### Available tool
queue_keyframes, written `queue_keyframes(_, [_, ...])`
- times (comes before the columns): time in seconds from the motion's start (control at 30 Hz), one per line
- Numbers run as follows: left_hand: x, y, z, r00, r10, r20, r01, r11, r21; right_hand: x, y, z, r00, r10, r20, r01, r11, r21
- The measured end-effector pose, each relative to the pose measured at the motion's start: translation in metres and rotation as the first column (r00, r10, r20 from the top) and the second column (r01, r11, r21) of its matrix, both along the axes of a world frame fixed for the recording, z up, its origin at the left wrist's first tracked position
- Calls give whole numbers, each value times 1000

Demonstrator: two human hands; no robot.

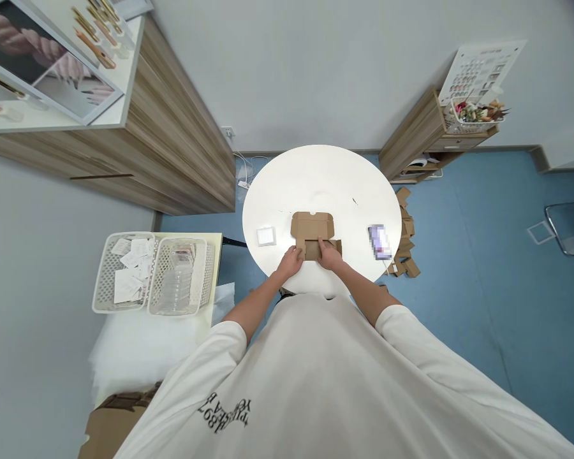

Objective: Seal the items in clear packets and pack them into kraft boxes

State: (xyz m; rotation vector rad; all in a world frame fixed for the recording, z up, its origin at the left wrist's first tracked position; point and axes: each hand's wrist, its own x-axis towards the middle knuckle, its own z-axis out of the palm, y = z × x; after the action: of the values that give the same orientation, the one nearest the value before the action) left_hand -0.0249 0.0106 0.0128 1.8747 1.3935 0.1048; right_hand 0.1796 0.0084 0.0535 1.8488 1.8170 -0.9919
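Note:
A small brown cardboard box [312,225] lies on the round white table [316,172], its lid flap spread away from me. At the box's left end, my left hand [291,262] has its fingers closed on the side wall. My right hand [330,256] is at the near right part, with a finger reaching over the front wall into the tray and the others around the outside. A side flap sticks out at the right end. The undersides of both hands are hidden.
A small white square item [266,236] sits left on the table, and a phone-like device [379,242] with a cable lies right. Flat cardboard boxes [405,242] are piled on the floor. White baskets [124,271] with cards and clear plastic stand left.

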Motion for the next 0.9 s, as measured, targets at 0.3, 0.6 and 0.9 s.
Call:
queue_keyframes(0.3, [-2,3,-1,983,-110,-148,111,994,-5,1,3,7,1000,10,-18,-10,1000,-21])
queue_keyframes(0.6, [-5,-5,0,934,-215,-286,252,963,99,1,2,1,1000,3,-12,-4,1000,-23])
queue_keyframes(0.9, [5,5,3,904,-278,-325,317,945,75,2,3,1,1000,1,-13,-1,1000,-16])
